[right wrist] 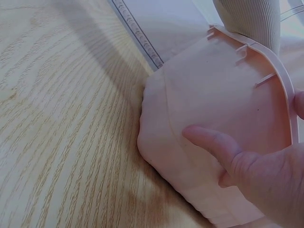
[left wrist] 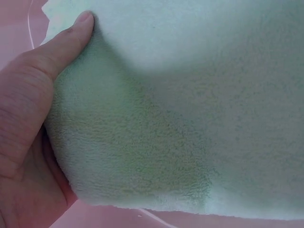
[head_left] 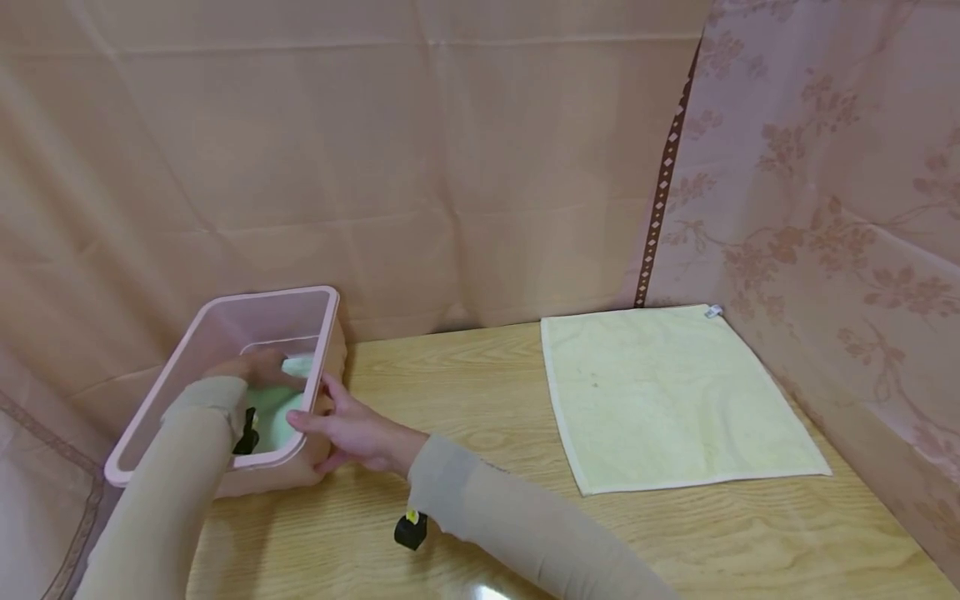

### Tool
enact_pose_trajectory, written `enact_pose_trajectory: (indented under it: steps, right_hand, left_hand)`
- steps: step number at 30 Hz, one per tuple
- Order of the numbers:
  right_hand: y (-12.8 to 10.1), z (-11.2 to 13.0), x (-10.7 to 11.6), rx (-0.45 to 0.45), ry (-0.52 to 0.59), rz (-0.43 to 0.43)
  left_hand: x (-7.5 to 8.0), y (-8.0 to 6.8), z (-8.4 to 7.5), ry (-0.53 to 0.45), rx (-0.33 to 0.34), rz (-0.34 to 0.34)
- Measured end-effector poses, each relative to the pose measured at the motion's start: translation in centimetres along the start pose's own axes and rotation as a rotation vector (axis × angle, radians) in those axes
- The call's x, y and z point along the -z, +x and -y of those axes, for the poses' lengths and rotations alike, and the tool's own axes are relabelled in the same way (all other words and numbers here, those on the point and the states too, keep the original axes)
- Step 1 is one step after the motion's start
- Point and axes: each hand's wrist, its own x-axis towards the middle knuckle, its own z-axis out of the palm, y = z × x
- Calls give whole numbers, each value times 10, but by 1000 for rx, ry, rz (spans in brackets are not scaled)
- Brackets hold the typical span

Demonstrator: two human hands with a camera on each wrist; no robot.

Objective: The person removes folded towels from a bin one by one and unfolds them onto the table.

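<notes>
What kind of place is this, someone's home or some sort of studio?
Most likely a small staged work corner, not a lived-in room. A wooden table is closed in by draped pinkish curtains. On it sit only a pink plastic bin and a flat yellow towel.

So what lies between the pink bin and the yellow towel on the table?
Only bare wooden table, seen in the head view, between pink bin and yellow towel.

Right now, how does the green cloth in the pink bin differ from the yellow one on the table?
The green cloth sits inside the pink bin, gripped by the left hand; the yellow cloth lies untouched on the table. The green is mostly hidden; the yellow is spread flat. Both look like soft towels.
</notes>
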Motion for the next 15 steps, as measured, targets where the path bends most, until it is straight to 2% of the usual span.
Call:
enact_pose_trajectory:
  steps: [5, 12, 15]
  right_hand:
    - [0, -1, 1, 1, 6, 1]
    - [0, 0, 2, 7, 1, 12]
    - [1, -1, 2, 9, 13, 15]
  left_hand:
    - [5, -11, -12, -38, -16, 1]
    - [-2, 5, 10, -100, -9, -62]
    - [5, -4, 2, -102, -8, -80]
